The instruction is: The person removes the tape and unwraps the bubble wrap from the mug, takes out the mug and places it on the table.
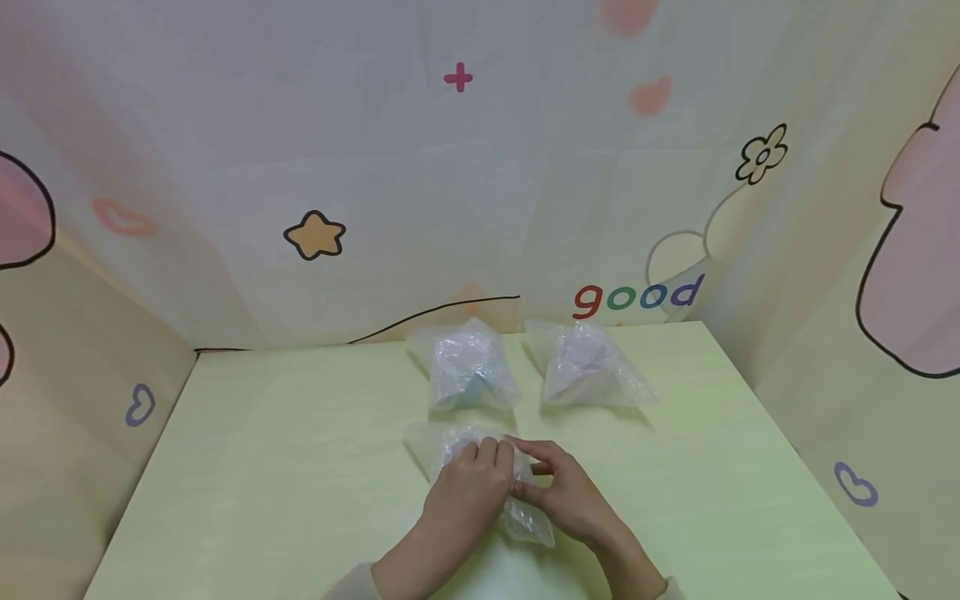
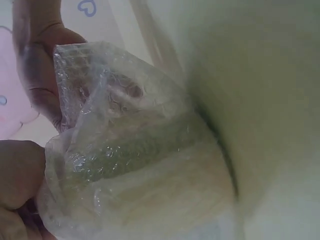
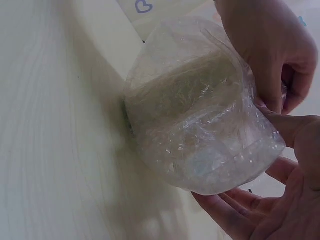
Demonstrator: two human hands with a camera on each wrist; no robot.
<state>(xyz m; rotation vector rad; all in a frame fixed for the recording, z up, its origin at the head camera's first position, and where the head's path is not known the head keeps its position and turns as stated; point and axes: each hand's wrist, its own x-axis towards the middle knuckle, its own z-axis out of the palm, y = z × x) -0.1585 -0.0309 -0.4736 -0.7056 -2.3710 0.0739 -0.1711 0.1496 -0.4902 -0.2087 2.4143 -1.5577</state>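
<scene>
A bubble-wrap package [image 3: 195, 115] stands at the front middle of the table, with a greenish band showing dimly through the clear wrap in both wrist views. My left hand [image 1: 468, 487] grips the gathered top of the wrap with curled fingers. From the other side, my right hand [image 1: 566, 496] holds the wrap's edge, its thumb near the left fingers and its other fingers behind the film. Loose wrap [image 1: 532, 525] flares out below the hands towards the front. What is inside is blurred by the bubbles.
Behind the hands sit two more bubble-wrapped packages, one at the back middle [image 1: 468, 367] and one to its right [image 1: 588, 367]. The pale table [image 1: 262, 467] ends at a printed curtain [image 1: 390, 183] at the back and sides.
</scene>
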